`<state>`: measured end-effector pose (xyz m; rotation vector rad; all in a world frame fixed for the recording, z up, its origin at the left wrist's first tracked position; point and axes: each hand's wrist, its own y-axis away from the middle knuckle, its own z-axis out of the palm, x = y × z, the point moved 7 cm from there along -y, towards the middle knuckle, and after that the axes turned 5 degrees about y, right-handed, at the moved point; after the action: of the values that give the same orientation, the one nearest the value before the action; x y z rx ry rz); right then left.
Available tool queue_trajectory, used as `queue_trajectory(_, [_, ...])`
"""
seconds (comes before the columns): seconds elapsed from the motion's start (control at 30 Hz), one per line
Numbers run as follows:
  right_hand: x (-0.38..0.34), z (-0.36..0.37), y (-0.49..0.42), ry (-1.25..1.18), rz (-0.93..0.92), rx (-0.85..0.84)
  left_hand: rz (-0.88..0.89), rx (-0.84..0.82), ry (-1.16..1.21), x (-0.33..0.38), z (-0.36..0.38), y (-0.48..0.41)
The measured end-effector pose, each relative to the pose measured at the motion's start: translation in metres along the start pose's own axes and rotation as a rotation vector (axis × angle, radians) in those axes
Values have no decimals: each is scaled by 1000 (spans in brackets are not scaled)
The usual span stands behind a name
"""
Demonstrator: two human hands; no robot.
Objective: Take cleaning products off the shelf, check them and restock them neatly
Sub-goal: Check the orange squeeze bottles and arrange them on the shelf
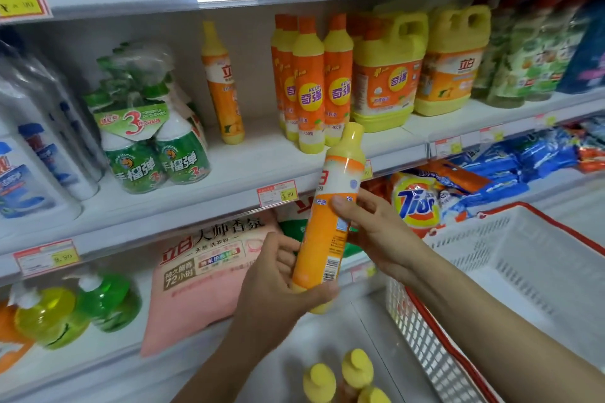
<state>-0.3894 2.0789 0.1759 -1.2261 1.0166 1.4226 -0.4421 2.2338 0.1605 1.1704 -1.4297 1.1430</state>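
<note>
I hold a tall orange and yellow dish soap bottle (327,222) upright in front of the shelves, its barcode side facing me. My left hand (278,285) grips its base, fingers curled round the bottom. My right hand (373,229) grips its middle from the right, thumb across the label. One matching bottle (222,85) stands alone on the middle shelf (248,157), with bare shelf to its left and right. Three more yellow caps (343,376) show below my hands at the bottom edge.
On the middle shelf stand green spray bottles (154,141) at left, orange bottles (314,85) and yellow jugs (386,75) at right. A white basket with red rim (523,271) sits at right. A pink detergent bag (203,268) lies on the lower shelf.
</note>
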Motion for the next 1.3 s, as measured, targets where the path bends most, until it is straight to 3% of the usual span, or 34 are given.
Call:
queue_trajectory(0.13, [2,0,1,-431,7,-95,-170,-188,186,6,13,4])
queue_trajectory(0.2, [-1,7,5,-520,13,-200,-208,-296,235,6,20,8])
queue_trajectory(0.3, [-4,10,5,-542,8,-264,-198,-267,303,4,22,9])
queue_trajectory(0.37, [-3,7,2,-499,24,-228,-162,-178,292,2,15,6])
queue_trajectory(0.53, [-12,3,2,32,-10,-63,-40,-21,169,2,-13,-3])
queue_trajectory(0.67, [-35,12,-7,75,-179,5,26,26,136,11,-26,-15])
queue_trajectory(0.73, [-52,20,-17,116,-299,58,114,83,4,20,-43,-28])
queue_trajectory(0.87, [-91,40,-51,229,-571,120,359,284,-606,33,-90,-58])
queue_trajectory(0.97, [-103,50,-93,379,-676,154,413,279,-943,24,-110,-81])
queue_trajectory(1.13, [-97,59,-168,553,-619,255,387,180,-1270,-8,-120,-98])
queue_trajectory(1.3, [-111,73,-230,678,-537,375,460,206,-1294,-14,-122,-102])
